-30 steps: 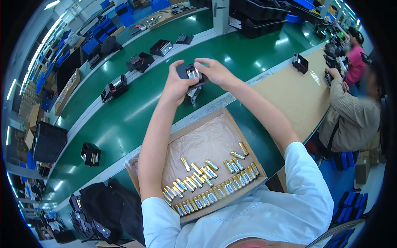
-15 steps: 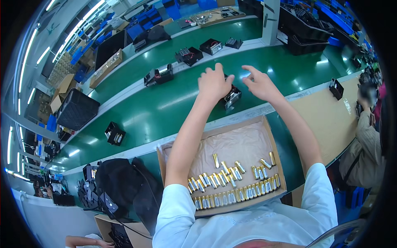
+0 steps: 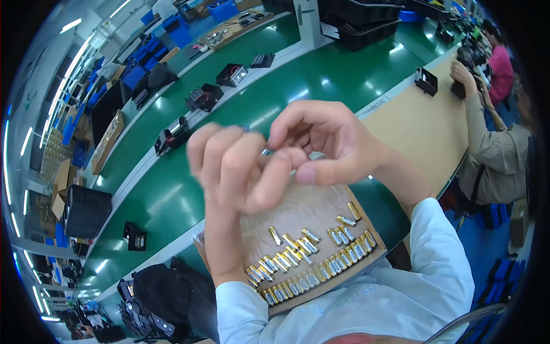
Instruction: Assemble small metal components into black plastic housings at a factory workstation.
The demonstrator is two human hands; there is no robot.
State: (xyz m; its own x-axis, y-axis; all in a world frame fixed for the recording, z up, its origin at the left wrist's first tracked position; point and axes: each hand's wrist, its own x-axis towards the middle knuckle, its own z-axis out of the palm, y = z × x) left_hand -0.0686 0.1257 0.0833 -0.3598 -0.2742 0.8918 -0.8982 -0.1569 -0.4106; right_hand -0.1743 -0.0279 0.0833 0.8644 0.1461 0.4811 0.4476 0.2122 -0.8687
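A single head-worn fisheye view looks steeply down, very close above the raised fingers (image 3: 229,166); beyond them the green desk (image 3: 172,195) curves away toward the rim.

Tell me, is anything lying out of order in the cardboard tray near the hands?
Mostly no. The batteries sit in neat rows along the near edge of the cardboard tray, but a few batteries above the rows lie loose and tilted. Both hands are raised close to the camera and blurred.

Black devices (image 3: 201,96) line the green bench (image 3: 321,86) at eleven o'clock; a black bag (image 3: 172,298) sits at seven.
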